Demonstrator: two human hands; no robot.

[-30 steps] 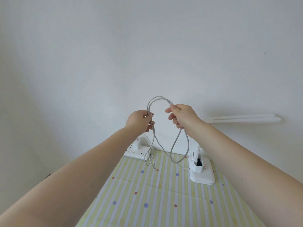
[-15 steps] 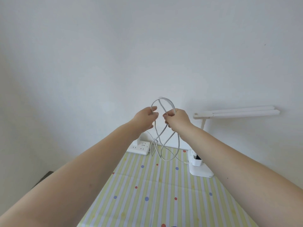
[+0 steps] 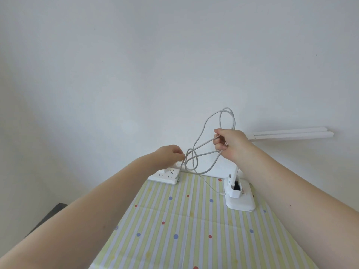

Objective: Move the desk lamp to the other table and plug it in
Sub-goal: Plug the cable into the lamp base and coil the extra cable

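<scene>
- The desk lamp [image 3: 240, 199] stands on the striped tablecloth [image 3: 186, 220] at the far right of the table, its base flat on the cloth, its long head [image 3: 291, 133] reaching right along the wall.
- My right hand [image 3: 231, 145] is clenched around several loops of the lamp's grey cable [image 3: 202, 152], raised above the table with one big loop standing up over my knuckles.
- My left hand [image 3: 171, 155] pinches a strand of the same cable just above the white power strip [image 3: 165, 175], which sits at the far left edge of the table against the wall.
- A thin run of cable drops from the loops to a small connector [image 3: 222, 193] beside the lamp's base. I cannot tell whether the connector is seated in the lamp or only lying next to it.
- I judge the step as untangling or paying out cable so that the plug end can reach the strip. I cannot see the plug itself, so I cannot say if it is already in a socket.
- Risk: the loops cross each other between my hands. Pulling the hands apart could tighten them into a knot instead of freeing the slack.
- Risk: the low strand to the base looks fairly taut. A hard tug could drag or tip the lamp, or pop the connector out.
- Risk: the strip lies at the table's edge, and a sideways pull from my left hand could shove it off.
</scene>
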